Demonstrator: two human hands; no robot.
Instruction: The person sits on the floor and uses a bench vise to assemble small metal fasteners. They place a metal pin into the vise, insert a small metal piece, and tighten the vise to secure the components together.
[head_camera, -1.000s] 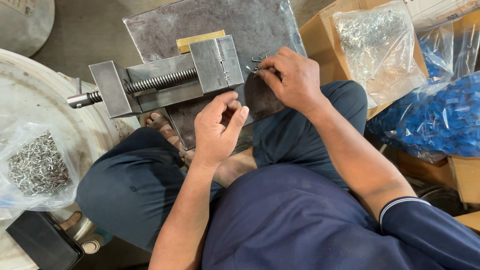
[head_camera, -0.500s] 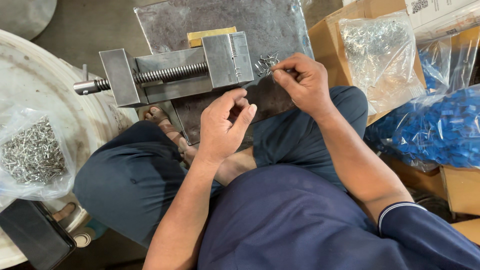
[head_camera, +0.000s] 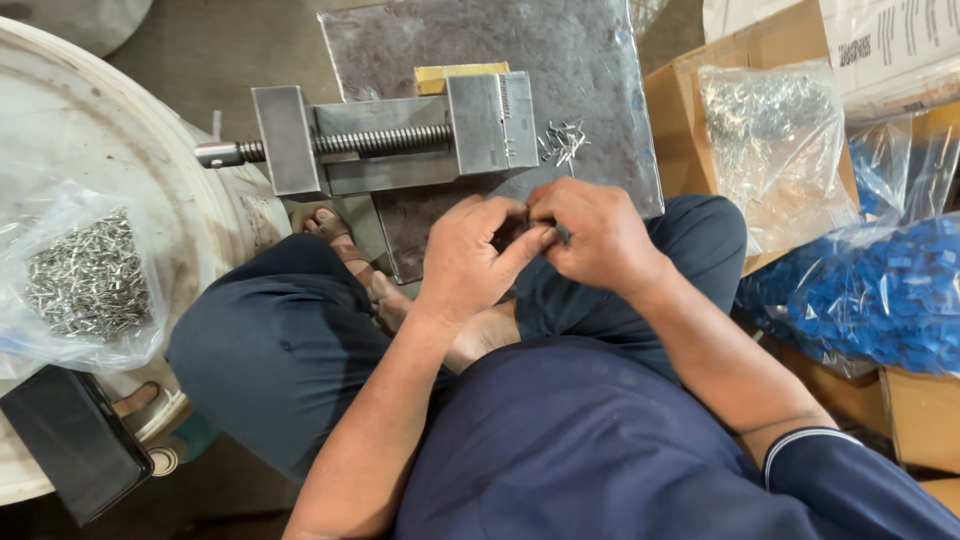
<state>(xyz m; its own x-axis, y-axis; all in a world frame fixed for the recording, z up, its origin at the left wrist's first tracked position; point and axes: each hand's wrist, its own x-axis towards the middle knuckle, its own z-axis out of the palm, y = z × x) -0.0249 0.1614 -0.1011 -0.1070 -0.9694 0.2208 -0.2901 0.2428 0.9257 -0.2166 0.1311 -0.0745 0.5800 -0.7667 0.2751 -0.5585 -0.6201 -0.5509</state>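
The left hand (head_camera: 470, 255) and right hand (head_camera: 600, 235) met fingertip to fingertip over the lap, just below the steel plate (head_camera: 590, 110). Both sets of fingers were pinched nearly closed around something small; what they held could not be made out. A loose heap of pins (head_camera: 563, 142) lay on the plate beside the vise (head_camera: 400, 145). A bag of pins (head_camera: 85, 275) sat on the white drum (head_camera: 110, 150) at left; a bag of blue parts (head_camera: 870, 295) lay at right.

Both hands, left (head_camera: 478, 258) and right (head_camera: 592, 235), meet fingertip to fingertip, seemingly pinching.
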